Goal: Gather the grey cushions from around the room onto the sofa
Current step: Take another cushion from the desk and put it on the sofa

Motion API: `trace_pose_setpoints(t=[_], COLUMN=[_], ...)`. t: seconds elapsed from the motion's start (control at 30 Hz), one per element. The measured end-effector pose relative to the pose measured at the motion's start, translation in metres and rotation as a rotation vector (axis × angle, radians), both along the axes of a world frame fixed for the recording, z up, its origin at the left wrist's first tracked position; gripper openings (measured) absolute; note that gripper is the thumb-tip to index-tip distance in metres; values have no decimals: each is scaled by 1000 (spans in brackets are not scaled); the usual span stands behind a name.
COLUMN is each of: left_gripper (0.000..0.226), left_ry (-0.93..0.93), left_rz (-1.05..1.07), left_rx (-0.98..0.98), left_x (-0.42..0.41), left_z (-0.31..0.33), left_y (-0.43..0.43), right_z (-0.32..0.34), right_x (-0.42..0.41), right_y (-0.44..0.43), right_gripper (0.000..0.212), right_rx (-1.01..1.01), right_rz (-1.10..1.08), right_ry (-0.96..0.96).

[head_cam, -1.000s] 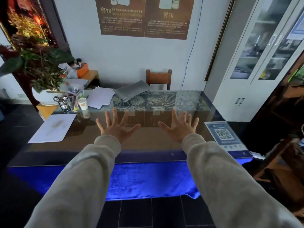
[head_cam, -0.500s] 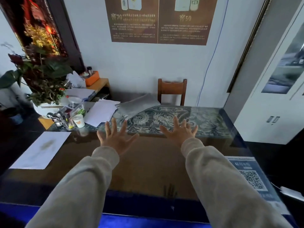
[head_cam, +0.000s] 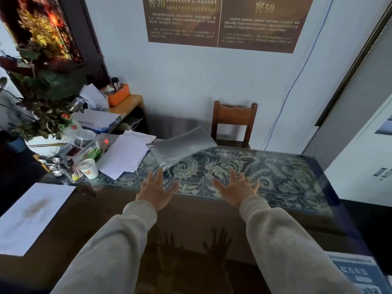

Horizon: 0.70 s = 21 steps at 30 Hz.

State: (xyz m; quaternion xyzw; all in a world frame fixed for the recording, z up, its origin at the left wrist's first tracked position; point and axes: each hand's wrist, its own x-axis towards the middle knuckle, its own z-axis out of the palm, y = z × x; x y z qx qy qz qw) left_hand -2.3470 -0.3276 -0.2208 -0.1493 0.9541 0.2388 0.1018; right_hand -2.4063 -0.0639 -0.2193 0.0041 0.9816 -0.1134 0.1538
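Glass-topped surface [head_cam: 212, 219] ahead: flat grey fabric cushion [head_cam: 181, 146] lies at its far edge; left hand [head_cam: 156, 190] and right hand [head_cam: 237, 188] hover short of it, fingers spread, empty.

Glass-topped table [head_cam: 212, 211], loose papers [head_cam: 125, 154], paper cup [head_cam: 89, 168], potted plant [head_cam: 42, 115], wooden chair [head_cam: 234, 117], wall poster [head_cam: 220, 20]

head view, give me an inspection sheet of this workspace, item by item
surface: glass-topped table over dragon-pattern cloth, reflecting both hands
job's things: one grey cushion lying flat at the far edge; no sofa in view
clutter: loose papers, paper cup, potted plant, white sheet, QR placard
grippers: left hand and right hand open, fingers spread, short of the cushion, grip on nothing
cables: blue wire running down the wall
surroundings: wooden chair behind the table, brown poster, white cabinet
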Motion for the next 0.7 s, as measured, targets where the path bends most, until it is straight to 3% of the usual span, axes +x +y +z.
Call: trace_pose_setpoints(t=[0.4,0.7], left_gripper=[100,110], left_ry=[-15,-5], left_rz=[188,352], left_rx=[260,476], left_x=[-230,-305], left_z=[-91,-173], left_y=[-84,-102], right_z=[-72,-143], right_x=[-253,-370], right_y=[-86,-123], right_gripper=[104,109], right_rx=[5,-100], right_rz=[-15,-82], right_ry=[10,-19])
